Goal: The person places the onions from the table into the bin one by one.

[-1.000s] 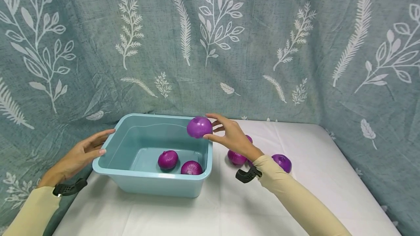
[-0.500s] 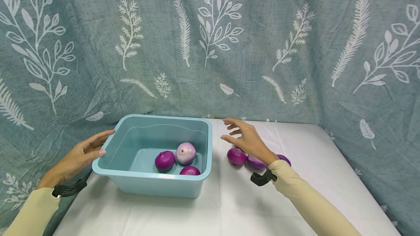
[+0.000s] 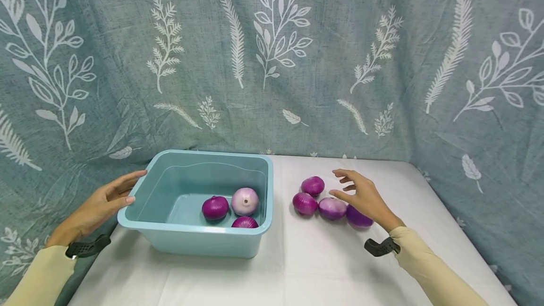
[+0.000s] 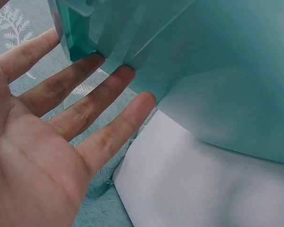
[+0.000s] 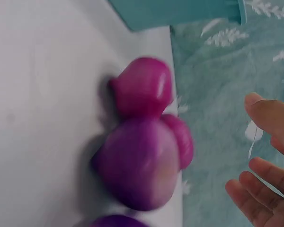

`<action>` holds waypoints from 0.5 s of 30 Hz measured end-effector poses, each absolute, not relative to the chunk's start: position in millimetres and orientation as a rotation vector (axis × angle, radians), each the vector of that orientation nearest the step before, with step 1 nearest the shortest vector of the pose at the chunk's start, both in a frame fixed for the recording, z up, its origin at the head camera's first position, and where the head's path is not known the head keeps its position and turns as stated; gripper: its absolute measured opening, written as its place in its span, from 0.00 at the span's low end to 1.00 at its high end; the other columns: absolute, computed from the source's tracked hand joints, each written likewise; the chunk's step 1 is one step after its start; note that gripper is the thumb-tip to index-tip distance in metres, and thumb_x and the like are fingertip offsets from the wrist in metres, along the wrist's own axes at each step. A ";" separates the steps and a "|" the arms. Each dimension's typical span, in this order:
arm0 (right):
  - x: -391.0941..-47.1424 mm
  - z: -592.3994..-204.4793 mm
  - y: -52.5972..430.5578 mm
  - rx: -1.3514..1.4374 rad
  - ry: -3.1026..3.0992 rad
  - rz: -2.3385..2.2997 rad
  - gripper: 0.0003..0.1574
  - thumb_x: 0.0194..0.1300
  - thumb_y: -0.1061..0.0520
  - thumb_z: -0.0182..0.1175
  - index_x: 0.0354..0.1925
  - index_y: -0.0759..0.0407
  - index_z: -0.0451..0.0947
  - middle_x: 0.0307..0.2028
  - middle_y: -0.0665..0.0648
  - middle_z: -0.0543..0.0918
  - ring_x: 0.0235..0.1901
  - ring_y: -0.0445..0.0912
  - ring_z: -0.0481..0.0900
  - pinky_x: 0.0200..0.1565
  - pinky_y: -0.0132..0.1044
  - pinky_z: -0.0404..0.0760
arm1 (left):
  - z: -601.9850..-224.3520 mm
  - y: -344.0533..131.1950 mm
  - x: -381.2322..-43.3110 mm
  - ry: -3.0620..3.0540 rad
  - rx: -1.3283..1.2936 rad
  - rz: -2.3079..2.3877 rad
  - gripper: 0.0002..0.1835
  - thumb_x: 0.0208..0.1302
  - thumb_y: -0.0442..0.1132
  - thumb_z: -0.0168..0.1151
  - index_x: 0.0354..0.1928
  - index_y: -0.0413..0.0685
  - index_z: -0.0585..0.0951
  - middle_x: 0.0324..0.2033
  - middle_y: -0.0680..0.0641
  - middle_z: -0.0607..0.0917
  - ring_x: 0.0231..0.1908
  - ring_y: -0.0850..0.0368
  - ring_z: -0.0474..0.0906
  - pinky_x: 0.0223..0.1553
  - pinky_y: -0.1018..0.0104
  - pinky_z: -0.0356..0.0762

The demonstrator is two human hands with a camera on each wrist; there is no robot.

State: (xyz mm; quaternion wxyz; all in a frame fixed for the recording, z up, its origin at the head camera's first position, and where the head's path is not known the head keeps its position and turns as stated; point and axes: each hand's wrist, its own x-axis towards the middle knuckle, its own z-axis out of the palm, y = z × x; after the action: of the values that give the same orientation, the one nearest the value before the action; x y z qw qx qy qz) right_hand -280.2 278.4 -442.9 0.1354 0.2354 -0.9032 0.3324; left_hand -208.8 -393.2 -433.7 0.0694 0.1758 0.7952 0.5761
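In the head view, a light blue plastic tub (image 3: 195, 242) holds three red onions: two deep purple, one of them this onion (image 3: 215, 208), and one paler onion (image 3: 245, 201). My left hand (image 3: 95, 209) rests at the tub's left end, thumb and fingertips at the rim; the left wrist view has its straight fingers (image 4: 92, 111) against the outer wall. To the tub's right lie several more onions, including a back onion (image 3: 312, 186), a front onion (image 3: 305, 204), a two-toned onion (image 3: 333, 208) and a dark one (image 3: 358, 217). Over these hovers my right hand (image 3: 361, 197), fingers spread and holding nothing.
A white cloth (image 3: 297, 268) covers the table. Behind and around it hangs a blue-green curtain (image 3: 297, 107) with white leaf prints. The tub's right wall (image 3: 268, 197) stands between the onions inside and the group on the cloth.
My right hand let go of the pale onion inside the tub, then moved right over the onions on the cloth. The left hand has stayed at the tub's rim.
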 end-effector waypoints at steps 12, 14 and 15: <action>-256.1 -474.2 330.0 0.483 -2.704 0.847 0.42 0.59 0.46 0.78 0.67 0.57 0.76 0.60 0.64 0.80 0.49 0.63 0.83 0.54 0.61 0.76 | -434.1 -392.8 -208.5 2.395 0.528 1.734 0.34 0.81 0.33 0.50 0.83 0.58 0.54 0.80 0.47 0.52 0.67 0.80 0.57 0.56 0.80 0.70; -254.2 -475.7 335.6 0.464 -2.706 0.830 0.43 0.58 0.45 0.78 0.67 0.57 0.76 0.58 0.65 0.80 0.49 0.64 0.82 0.53 0.63 0.75 | -433.8 -392.4 -208.4 2.399 0.528 1.730 0.34 0.81 0.33 0.50 0.83 0.58 0.54 0.80 0.47 0.52 0.67 0.80 0.57 0.56 0.80 0.70; -253.4 -476.7 338.2 0.460 -2.707 0.821 0.43 0.58 0.45 0.78 0.66 0.58 0.76 0.58 0.66 0.80 0.49 0.64 0.81 0.53 0.63 0.75 | -433.8 -392.3 -208.4 2.402 0.528 1.727 0.34 0.81 0.33 0.50 0.83 0.58 0.54 0.80 0.47 0.52 0.67 0.80 0.57 0.56 0.79 0.70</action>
State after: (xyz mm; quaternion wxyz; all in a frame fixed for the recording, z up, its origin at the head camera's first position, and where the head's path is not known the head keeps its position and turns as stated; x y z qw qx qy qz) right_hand -253.4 338.2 -476.7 0.1374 0.1590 -0.9356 0.2837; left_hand -208.4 -392.3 -433.8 0.0683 0.1753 0.7974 0.5733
